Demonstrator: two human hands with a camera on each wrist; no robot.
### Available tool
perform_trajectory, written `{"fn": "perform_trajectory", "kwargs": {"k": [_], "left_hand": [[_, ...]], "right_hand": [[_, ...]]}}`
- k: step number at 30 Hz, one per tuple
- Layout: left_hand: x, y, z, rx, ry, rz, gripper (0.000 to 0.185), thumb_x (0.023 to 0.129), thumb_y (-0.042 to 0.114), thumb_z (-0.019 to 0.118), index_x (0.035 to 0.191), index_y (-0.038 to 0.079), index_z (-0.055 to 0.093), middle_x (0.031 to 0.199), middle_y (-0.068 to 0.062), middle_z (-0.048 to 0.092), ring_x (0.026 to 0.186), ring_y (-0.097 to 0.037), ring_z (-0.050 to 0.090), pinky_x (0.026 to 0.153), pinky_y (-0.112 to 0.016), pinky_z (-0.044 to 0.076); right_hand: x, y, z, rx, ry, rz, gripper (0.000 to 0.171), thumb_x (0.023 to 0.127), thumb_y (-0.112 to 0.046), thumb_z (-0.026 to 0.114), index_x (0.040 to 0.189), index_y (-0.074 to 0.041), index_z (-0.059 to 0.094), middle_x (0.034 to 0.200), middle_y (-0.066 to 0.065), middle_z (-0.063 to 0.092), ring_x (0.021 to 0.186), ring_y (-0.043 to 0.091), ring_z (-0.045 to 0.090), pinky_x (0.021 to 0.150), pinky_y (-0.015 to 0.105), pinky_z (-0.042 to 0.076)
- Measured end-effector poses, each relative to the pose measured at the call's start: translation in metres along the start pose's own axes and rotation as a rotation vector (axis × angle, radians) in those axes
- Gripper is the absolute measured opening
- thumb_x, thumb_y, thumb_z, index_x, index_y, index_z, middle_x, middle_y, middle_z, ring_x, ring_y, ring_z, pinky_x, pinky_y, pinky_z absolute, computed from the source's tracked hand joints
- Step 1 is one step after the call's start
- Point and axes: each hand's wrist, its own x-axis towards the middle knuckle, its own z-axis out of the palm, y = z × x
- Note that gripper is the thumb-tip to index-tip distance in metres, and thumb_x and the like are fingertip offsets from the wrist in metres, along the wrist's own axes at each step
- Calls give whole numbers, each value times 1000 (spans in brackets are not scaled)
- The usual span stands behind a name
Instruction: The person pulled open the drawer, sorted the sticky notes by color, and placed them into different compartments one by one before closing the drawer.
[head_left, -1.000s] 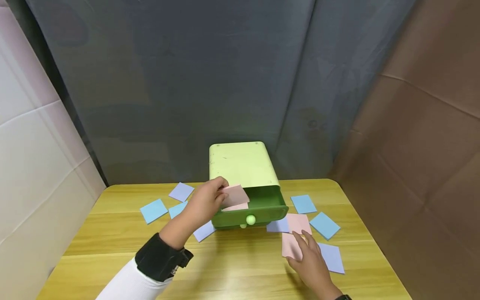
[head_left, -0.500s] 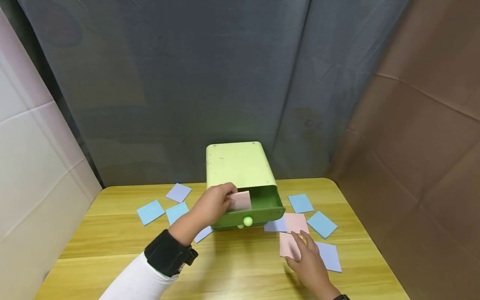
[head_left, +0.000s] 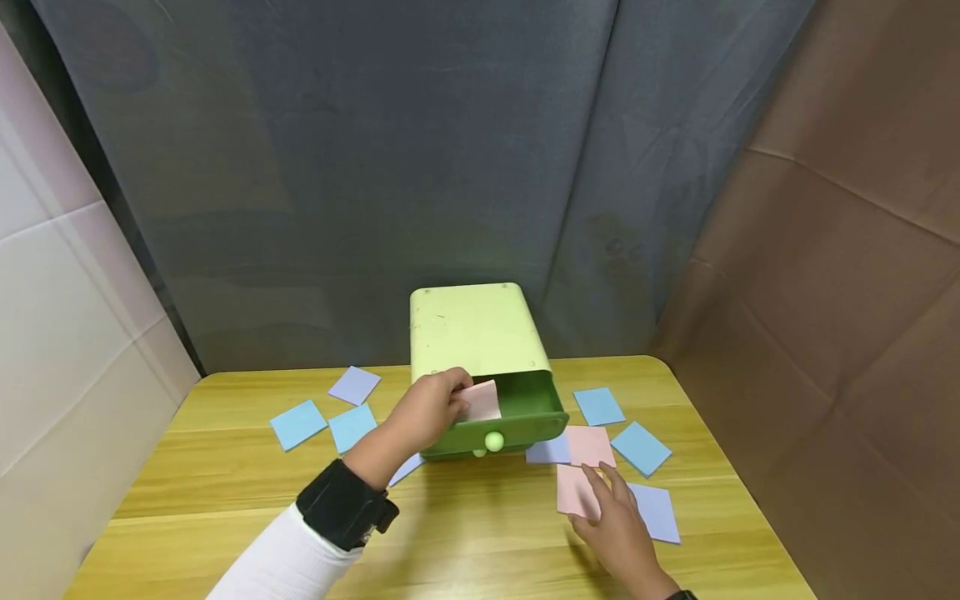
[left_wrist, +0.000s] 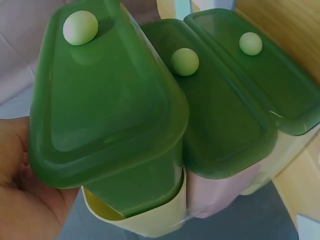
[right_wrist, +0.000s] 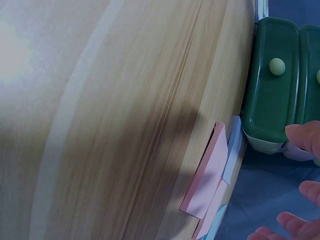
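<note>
In the head view my left hand (head_left: 423, 408) reaches into the pulled-out top drawer (head_left: 517, 432) of a small green cabinet (head_left: 476, 329), pinching a pink sticky note pad (head_left: 480, 402) by its left side. The left wrist view shows that hand (left_wrist: 30, 185) beside the green drawer front (left_wrist: 105, 95); its fingertips and the pad are hidden behind it. My right hand (head_left: 621, 533) hovers with spread, relaxed fingers by another pink sticky note pad (head_left: 576, 492) on the table. In the right wrist view a gap separates the fingers (right_wrist: 300, 135) from the pink pads (right_wrist: 207, 172).
Blue pads (head_left: 297, 425) and lilac pads (head_left: 355, 385) lie left of the cabinet. On the right are a second pink pad (head_left: 590, 446), lilac pads (head_left: 655, 512) and blue pads (head_left: 641, 448). Two further drawers (left_wrist: 225, 115) stay closed. A grey curtain (head_left: 450, 167) hangs behind the table.
My left hand has moved slightly right and lowered the pink pad into the drawer. The right hand keeps its place by the pink pad. The head view has shifted slightly.
</note>
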Motion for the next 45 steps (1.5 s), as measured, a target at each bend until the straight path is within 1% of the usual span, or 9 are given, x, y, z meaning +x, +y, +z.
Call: {"fn": "perform_trajectory", "kwargs": {"k": [5, 11, 15, 20, 23, 27, 30, 38, 45], "left_hand": [[1, -3, 2, 13, -8, -11, 13, 92, 2, 63, 105, 6, 62, 82, -2, 59, 70, -16, 49, 63, -29, 44], [2, -5, 4, 16, -4, 2, 17, 93, 0, 60, 108, 5, 63, 94, -8, 67, 75, -17, 54, 66, -29, 47], [3, -6, 6, 27, 5, 7, 19, 93, -1, 60, 111, 4, 63, 99, -10, 68, 78, -17, 57, 67, -31, 49], [4, -6, 7, 52, 0, -9, 23, 93, -1, 60, 115, 3, 63, 104, -11, 67, 81, -18, 57, 69, -31, 49], [2, -4, 7, 62, 3, -17, 26, 91, -1, 63, 117, 3, 63, 107, -11, 66, 86, -19, 58, 74, -33, 50], [0, -2, 8, 116, 34, 24, 31, 87, -1, 68, 117, 2, 62, 110, -12, 65, 97, -24, 60, 81, -37, 52], [-2, -1, 8, 174, 63, 67, 32, 85, -1, 70, 116, 1, 62, 109, -13, 66, 101, -28, 61, 83, -38, 53], [-5, 2, 8, 330, 143, 135, 24, 82, 0, 73, 104, 2, 65, 92, -10, 64, 89, -27, 61, 73, -37, 55], [-6, 1, 10, 428, 231, 203, 17, 80, -2, 73, 95, 2, 67, 86, -8, 57, 82, -25, 55, 66, -33, 54]], "right_hand": [[0, 1, 1, -3, -2, 6, 72, 74, -13, 81, 138, -4, 50, 142, 25, 39, 122, 49, 44, 75, 50, 53], [0, 1, 1, 3, -19, 17, 72, 74, -12, 81, 139, -4, 50, 143, 24, 38, 123, 49, 43, 69, 42, 52], [0, 1, 1, -2, -22, 14, 71, 75, -13, 81, 139, -4, 50, 142, 24, 39, 122, 49, 44, 65, 37, 50], [-1, 1, 1, -6, -17, 9, 71, 75, -13, 81, 138, -3, 50, 142, 25, 39, 121, 50, 44, 68, 41, 52], [-2, 1, 1, -9, -18, 13, 71, 75, -13, 81, 138, -2, 49, 142, 25, 39, 121, 50, 44, 70, 43, 52], [-2, 1, 0, -7, -30, 22, 72, 76, -13, 80, 139, -2, 48, 143, 25, 38, 122, 50, 43, 70, 41, 52], [-2, 0, 0, -7, -40, 27, 72, 77, -14, 80, 140, -2, 48, 143, 25, 37, 123, 51, 42, 70, 42, 52], [-2, 0, -1, 10, -70, 54, 73, 78, -14, 79, 142, -3, 45, 145, 25, 35, 126, 51, 39, 77, 48, 52], [-3, 1, -1, 19, -68, 54, 74, 78, -14, 79, 143, -3, 44, 146, 26, 35, 126, 51, 38, 82, 53, 51]]}}
